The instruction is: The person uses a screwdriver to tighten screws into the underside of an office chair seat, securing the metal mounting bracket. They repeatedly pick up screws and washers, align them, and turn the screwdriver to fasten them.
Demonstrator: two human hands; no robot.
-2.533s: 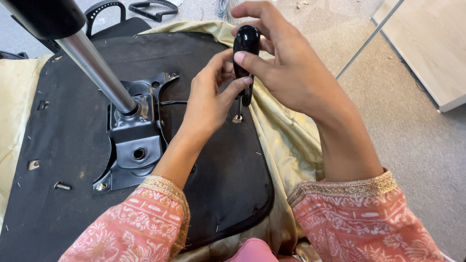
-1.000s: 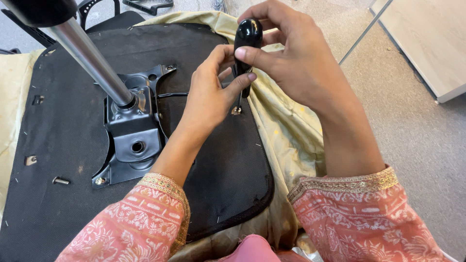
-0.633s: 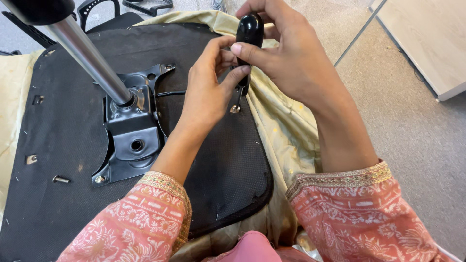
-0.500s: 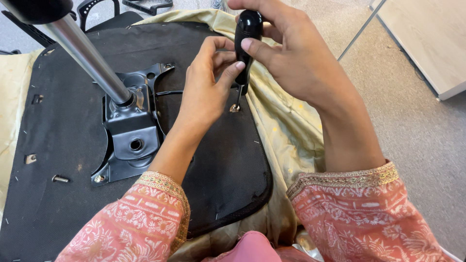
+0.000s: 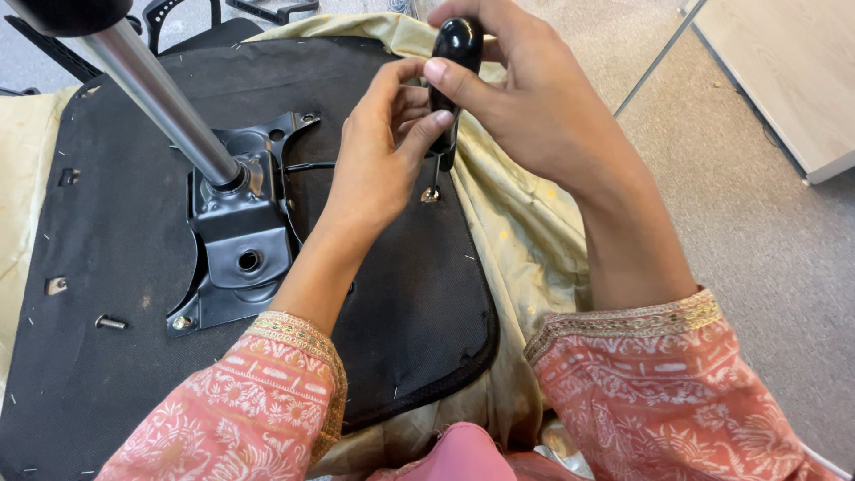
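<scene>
1. Right hand [image 5: 543, 116]: closed round the black screwdriver [image 5: 454, 80] handle, holding it upright over a screw [image 5: 430, 194].
2. Left hand [image 5: 378, 156]: fingers pinching the shaft, seemingly steadying the tip.
3. Screw: near the right edge of the upturned seat base [image 5: 419, 303], directly below both hands.
4. Metal mounting plate [image 5: 236, 240]: left, carrying the steel column [image 5: 165, 98].

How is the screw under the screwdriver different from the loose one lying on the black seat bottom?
The screw under the screwdriver stands upright near the right edge, with the tool's tip on it. The loose screw lies flat on its side, far left, with nothing touching it. Both are small, silvery metal and rest on the black seat underside.
</scene>
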